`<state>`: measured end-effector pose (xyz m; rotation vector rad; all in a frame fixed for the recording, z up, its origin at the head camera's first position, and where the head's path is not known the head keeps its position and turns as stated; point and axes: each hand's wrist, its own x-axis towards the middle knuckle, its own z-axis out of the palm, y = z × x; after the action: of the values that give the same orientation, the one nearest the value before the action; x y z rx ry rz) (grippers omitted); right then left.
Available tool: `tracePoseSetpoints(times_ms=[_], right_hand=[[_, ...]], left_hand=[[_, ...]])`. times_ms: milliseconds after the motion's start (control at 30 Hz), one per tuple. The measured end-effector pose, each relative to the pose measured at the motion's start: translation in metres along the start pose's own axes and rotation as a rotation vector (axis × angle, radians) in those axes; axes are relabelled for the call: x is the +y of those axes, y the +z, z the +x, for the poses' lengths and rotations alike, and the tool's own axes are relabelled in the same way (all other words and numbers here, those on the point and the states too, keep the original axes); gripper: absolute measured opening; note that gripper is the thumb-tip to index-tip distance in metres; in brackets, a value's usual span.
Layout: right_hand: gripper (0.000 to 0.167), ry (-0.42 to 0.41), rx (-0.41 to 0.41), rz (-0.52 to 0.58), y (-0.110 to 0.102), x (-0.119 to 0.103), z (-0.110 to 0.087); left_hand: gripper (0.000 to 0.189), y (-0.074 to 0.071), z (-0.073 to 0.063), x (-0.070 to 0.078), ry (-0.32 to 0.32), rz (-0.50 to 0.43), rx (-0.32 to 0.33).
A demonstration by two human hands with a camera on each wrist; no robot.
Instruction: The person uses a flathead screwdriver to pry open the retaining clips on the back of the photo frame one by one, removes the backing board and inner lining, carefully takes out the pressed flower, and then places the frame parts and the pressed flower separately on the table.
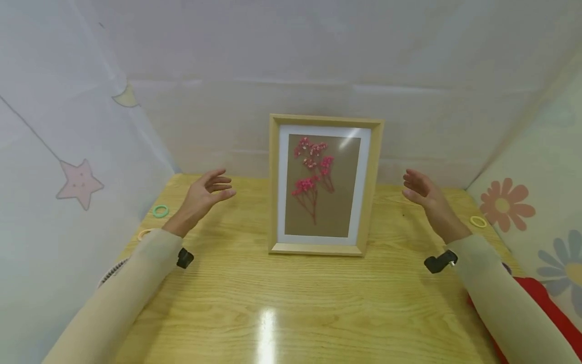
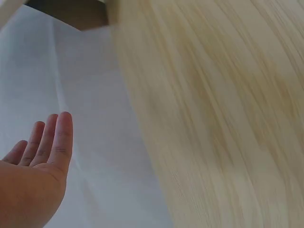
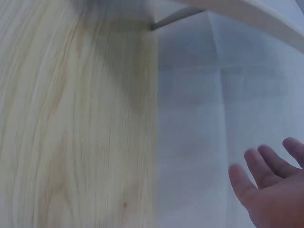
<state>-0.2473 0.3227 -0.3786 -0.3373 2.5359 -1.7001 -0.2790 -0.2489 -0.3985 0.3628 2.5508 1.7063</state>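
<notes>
A picture frame [image 1: 317, 249] with a light wood border and white mat stands upright on the wooden table. Pink dried flowers [image 1: 306, 185] on a brown backing show inside it. My left hand [image 1: 204, 192] hovers to the left of the frame, fingers extended and apart from it. On the other side my right hand [image 1: 427, 197] is raised, palm facing inward, its fingers slightly bent and holding nothing. In the left wrist view, the left hand [image 2: 45, 161] shows straight fingers. The right wrist view has the right hand [image 3: 273, 185] with spread fingers.
Green [image 1: 160, 211] and orange rings lie at the table's left edge; a yellow ring [image 1: 478, 221] lies at the right edge. Something red [image 1: 541, 303] sits beside the right forearm. White cloth walls [image 1: 227, 126] enclose the table [image 1: 218, 303] at the back and sides.
</notes>
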Motion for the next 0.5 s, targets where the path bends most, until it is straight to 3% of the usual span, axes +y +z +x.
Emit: tracePoseSetpoints(times_ms=[200,500], right_hand=[[0.063,-0.039,-0.073,0.092,0.023,-0.009,0.014],[0.063,-0.034,-0.099,0.062,0.049,-0.026,0.028]], left_hand=[[0.063,0.026,0.003,0.025,-0.024,-0.239,-0.005],[0.055,0.062,0.013,0.045,-0.020,-0.348,-0.039]])
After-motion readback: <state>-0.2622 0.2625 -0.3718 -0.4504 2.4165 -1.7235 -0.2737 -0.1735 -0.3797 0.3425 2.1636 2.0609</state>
